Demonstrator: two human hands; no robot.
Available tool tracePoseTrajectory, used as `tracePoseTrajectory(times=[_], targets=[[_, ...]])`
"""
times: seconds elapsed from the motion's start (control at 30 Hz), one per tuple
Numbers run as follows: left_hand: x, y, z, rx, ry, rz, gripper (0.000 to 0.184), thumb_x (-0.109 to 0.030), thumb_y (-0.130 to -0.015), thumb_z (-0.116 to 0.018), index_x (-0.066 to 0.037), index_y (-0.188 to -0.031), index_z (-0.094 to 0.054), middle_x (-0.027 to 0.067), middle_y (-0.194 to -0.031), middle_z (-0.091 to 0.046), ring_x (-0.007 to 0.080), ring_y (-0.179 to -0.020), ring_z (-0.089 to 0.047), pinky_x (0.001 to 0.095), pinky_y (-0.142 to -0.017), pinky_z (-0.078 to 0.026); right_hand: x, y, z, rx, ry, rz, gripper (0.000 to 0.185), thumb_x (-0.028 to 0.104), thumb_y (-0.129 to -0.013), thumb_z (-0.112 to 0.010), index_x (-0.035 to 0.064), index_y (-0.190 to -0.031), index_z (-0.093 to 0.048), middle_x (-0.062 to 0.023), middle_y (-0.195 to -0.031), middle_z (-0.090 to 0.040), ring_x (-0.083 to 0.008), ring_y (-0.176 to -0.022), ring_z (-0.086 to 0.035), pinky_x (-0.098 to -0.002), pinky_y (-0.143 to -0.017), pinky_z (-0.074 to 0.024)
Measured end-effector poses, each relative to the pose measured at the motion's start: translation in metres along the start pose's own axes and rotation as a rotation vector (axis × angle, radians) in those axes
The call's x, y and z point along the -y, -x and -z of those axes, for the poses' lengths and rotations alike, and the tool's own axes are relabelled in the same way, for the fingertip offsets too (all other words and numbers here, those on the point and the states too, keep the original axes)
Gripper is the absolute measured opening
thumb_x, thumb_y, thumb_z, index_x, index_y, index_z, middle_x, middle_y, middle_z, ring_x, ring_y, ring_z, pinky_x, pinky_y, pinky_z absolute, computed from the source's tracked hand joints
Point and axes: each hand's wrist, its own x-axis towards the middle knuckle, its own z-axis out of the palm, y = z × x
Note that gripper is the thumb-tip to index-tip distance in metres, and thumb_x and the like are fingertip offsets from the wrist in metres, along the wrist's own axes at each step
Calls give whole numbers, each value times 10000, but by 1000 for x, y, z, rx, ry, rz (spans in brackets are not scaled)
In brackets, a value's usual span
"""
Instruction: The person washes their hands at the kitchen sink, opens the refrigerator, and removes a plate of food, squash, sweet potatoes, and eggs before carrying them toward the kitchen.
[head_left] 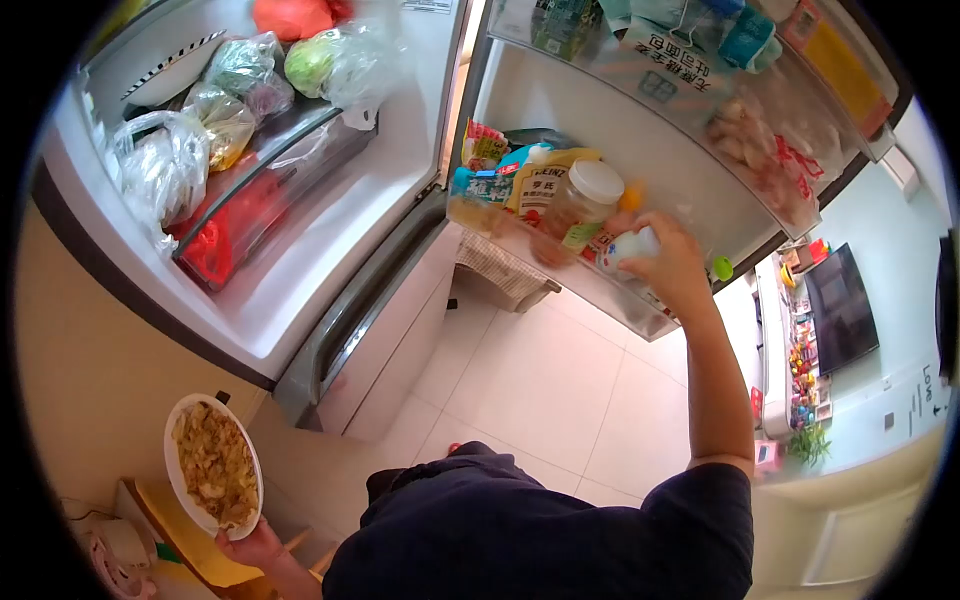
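Observation:
At lower left, my left hand [252, 548] grips the rim of a white oval bowl [257, 480] filled with chopped, browned cooked food [213, 465]. My right hand [668, 262] reaches into the bottom shelf of the open fridge door [625, 130]. Its fingers are closed around a white-topped bottle [632, 247], whose lower part is partly hidden by the shelf and hand. Beside it stands a clear jar with a white lid [597, 182]. Further left on that shelf are a yellow Heinz pouch [545, 185] and other sauce packets [487, 188].
The fridge compartment [370, 180] holds bagged produce [330, 65], plastic bags [165, 165] and a drawer with a red bag [235, 230]. Bread packaging [665, 65] sits on the upper door shelf. A yellow wooden stool [180, 540] is at lower left. A television [842, 310] hangs at right.

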Motion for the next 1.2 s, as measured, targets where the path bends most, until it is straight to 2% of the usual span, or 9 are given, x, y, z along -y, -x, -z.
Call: tracePoseTrajectory(times=[0.1,0.23,0.43,0.53,0.7,0.73,0.83,1.0,1.2], targets=[[-4,8,4,31,72,32,595,-214,-777,-547,-38,-1313,-356,136,-1299,-440,286,-1193,-431,435,-1001,-366,2,-6,-6,75,-12,-33,398,91,-595,-758,43,-934,-555,-140,-969,-588,-312,-960,-556,-376,-824,-439],[0,18,-2,-163,0,-94,562,-206,-776,-586,-38,-1277,-396,131,-1224,-502,260,-1098,-519,386,-847,-503,-11,-18,-21,202,-12,-31,461,122,-607,-765,32,-992,-530,-143,-1001,-583,-318,-984,-552,-386,-844,-440],[0,22,-8,-143,29,-116,557,-207,-777,-587,-46,-1276,-399,120,-1218,-508,253,-1096,-518,376,-835,-514,-5,-12,-43,90,145,-115,536,161,-652,-756,56,-1091,-466,-125,-1177,-505,-317,-1029,-533,-381,-885,-422],[-7,22,-7,-91,10,-78,553,-214,-783,-578,-52,-1279,-395,114,-1226,-503,252,-1113,-507,387,-866,-496,4,-3,-40,71,207,-35,533,175,-676,-735,74,-1122,-461,-143,-1212,-461,-344,-1022,-530,-406,-841,-448],[-7,14,-26,-48,-11,-90,555,-216,-787,-555,-62,-1291,-382,107,-1238,-494,261,-1130,-495,421,-952,-430,30,18,-32,-272,287,199,461,147,-709,-705,66,-1120,-511,-133,-1168,-515,-305,-999,-543,-380,-816,-460],[-9,12,-23,-58,13,-75,579,-218,-777,-550,-60,-1303,-367,111,-1252,-480,269,-1147,-477,432,-967,-413,35,17,-36,-343,258,286,446,134,-713,-701,62,-1116,-524,-130,-1153,-530,-296,-984,-551,-369,-803,-466],[-14,5,-20,-30,59,-54,628,-228,-758,-541,-55,-1327,-341,117,-1278,-456,285,-1178,-445,450,-994,-382,71,23,-44,-133,-229,212,389,84,-726,-679,49,-1092,-553,-127,-1100,-566,-263,-912,-573,-328,-770,-478],[-15,1,-34,6,37,-48,631,-233,-735,-515,-50,-1316,-352,123,-1272,-462,288,-1161,-465,443,-978,-402,123,14,-78,-23,-543,296,379,40,-736,-654,41,-1101,-551,-99,-1026,-572,-165,-854,-583,-255,-663,-511],[-27,-5,-26,-4,-19,-86,666,-235,-712,-507,-45,-1326,-331,139,-1267,-460,301,-1157,-468,445,-961,-420,199,-20,-111,-55,-733,394,398,31,-752,-651,45,-1135,-543,-94,-1050,-564,-164,-861,-586,-256,-675,-510]])
